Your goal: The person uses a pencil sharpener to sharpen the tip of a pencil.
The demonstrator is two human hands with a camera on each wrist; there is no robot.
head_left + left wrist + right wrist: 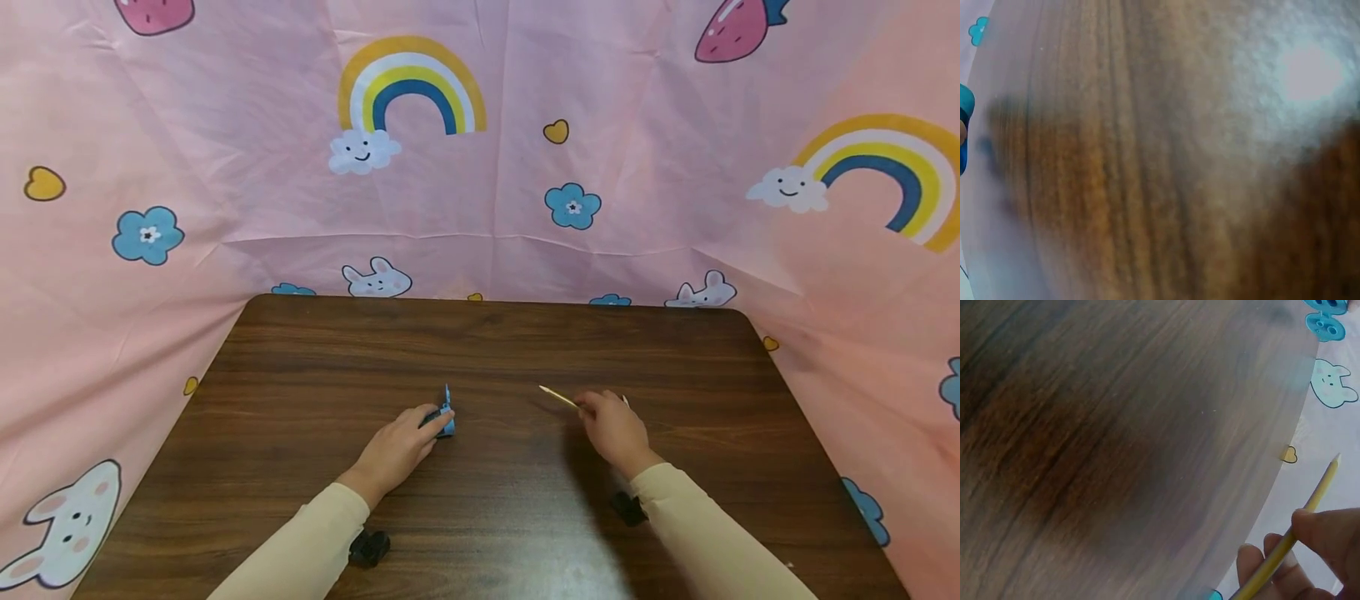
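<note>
My left hand (397, 450) grips a small blue pencil sharpener (447, 423) just above the middle of the table, its flip lid standing up. Two holes show in the sharpener (1325, 326) at the top right of the right wrist view. In the left wrist view only a sliver of the blue sharpener (965, 100) shows at the left edge. To the right, my right hand (617, 429) pinches a yellow pencil (557, 396) between thumb and fingers. Its pale pointed tip is directed left, toward the sharpener but apart from it.
Both hands are over a dark wood-grain table (495, 350) with rounded far corners. A pink patterned cloth (495, 183) hangs behind and along both sides. Black wrist devices (369, 548) sit under the sleeves. Light glares off the tabletop near its front.
</note>
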